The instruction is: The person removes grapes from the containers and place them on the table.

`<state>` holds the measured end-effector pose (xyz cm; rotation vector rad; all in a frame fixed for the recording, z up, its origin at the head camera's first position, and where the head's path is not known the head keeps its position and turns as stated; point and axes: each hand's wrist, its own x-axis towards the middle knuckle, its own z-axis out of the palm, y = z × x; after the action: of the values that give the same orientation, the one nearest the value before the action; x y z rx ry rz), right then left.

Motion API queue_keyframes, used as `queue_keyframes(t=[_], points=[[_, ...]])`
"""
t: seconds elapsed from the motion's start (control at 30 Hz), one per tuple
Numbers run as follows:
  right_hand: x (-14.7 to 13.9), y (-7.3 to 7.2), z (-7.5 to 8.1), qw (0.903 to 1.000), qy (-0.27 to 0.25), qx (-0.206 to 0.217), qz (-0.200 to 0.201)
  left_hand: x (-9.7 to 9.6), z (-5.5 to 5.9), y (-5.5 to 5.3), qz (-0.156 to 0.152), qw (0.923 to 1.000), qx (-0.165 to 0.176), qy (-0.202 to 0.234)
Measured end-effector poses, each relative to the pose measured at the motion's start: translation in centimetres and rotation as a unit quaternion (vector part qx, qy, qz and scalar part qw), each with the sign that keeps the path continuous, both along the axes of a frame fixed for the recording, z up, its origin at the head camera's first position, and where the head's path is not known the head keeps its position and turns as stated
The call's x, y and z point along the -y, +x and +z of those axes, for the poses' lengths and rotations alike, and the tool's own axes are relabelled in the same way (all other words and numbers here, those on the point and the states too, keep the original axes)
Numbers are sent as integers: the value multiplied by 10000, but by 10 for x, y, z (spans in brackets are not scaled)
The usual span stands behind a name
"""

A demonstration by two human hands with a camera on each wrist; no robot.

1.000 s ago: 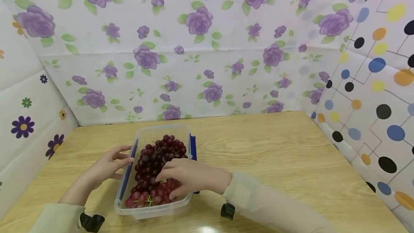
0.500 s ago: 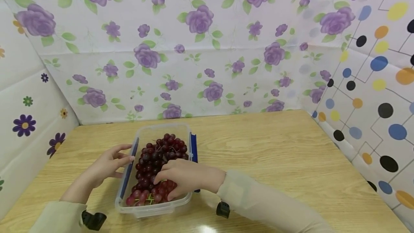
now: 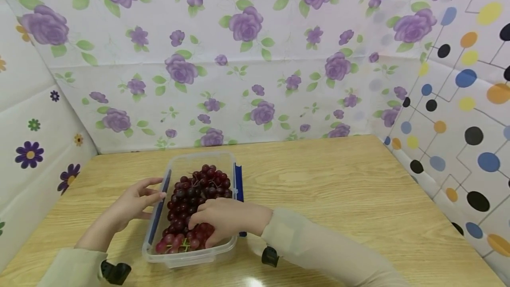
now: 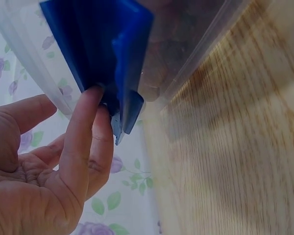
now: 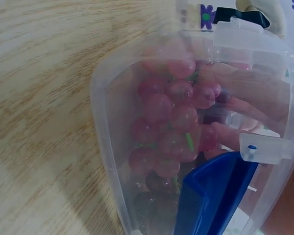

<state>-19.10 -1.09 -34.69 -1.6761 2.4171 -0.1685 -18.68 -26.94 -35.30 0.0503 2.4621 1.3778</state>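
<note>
A clear plastic food container (image 3: 187, 258) with blue side latches stands on the table, its top uncovered. Dark red grapes (image 3: 185, 194) fill its middle and far part, and a lighter red bunch of grapes (image 3: 169, 242) with green stems lies at the near end. My left hand (image 3: 133, 203) is at the left side, thumb at the rim, with nearly straight fingers touching the hanging blue latch (image 4: 98, 44). Inside the container, my right hand (image 3: 227, 216) has its fingers and thumb curled around part of the lighter grapes (image 5: 174, 112), seen through the wall; the palm side is hidden.
The wooden table (image 3: 318, 189) extends to the right of the container. A second blue latch (image 3: 238, 180) sticks out from the right side. Flowered sheeting (image 3: 255, 79) stands behind, and dotted sheeting (image 3: 446, 114) borders the right.
My right hand has shifted slightly left and lower into the lighter grapes, its wrist following. The left hand and the container stay almost where they were.
</note>
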Motion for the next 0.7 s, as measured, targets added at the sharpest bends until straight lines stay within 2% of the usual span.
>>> queue_keyframes(t=[0.27, 0.7], points=[[5, -3, -3, 9995, 276, 71, -131, -1, -1, 0, 42, 10000, 10, 57], [15, -6, -3, 9957, 668, 483, -431, 0, 1, -1, 62, 10000, -2, 41]])
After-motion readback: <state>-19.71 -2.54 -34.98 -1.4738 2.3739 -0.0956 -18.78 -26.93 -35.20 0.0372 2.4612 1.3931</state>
